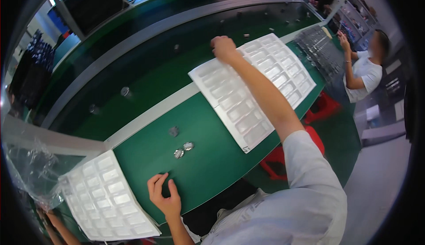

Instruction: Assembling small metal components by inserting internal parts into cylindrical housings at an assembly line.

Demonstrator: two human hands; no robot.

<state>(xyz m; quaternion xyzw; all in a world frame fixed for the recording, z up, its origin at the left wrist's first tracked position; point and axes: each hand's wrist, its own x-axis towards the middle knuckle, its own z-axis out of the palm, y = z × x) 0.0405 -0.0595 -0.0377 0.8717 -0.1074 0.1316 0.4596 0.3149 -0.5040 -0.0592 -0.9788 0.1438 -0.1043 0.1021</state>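
My right hand (225,50) reaches over the far edge of a white compartment tray (215,104) to the dark green conveyor belt. Its fingers are curled together; anything inside them is hidden. My left hand (164,196) hovers near the front edge of the green table (146,143), thumb and fingers apart, holding nothing. Just beyond it lie two small round silver metal parts (178,153) side by side, with a grey blocky piece (173,131) behind them. The right forearm crosses above the white tray, next to a second white tray (290,63).
More white trays (104,187) lie at the left, beside a clear plastic bag (33,174). Small parts (125,91) are scattered along the belt (150,72). At right, a co-worker (365,74) stands by dark trays (318,48); red stools (276,156) sit below. Another person's forearms (59,227) show lower left.
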